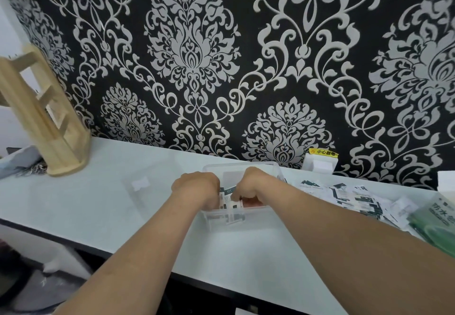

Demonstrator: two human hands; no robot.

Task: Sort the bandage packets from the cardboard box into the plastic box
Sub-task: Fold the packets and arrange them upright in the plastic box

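A packet stack (227, 199) is held down in the box (277, 167) on the counter (110, 211), long axis left-right (roughly), gripped by the left hand (197, 188) and right hand (252, 186), fingers curled, knuckles up.

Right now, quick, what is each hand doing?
Left hand: fingers curled round the white-and-green paper bandage packets in the clear plastic box.
Right hand: pinches the same packets.

Holding bandage packets (227, 200) inside plastic box (278, 169), fingers (239, 194) of left hand (197, 189) and right hand (253, 185) curled; loose packets (357, 196) right of fingers.
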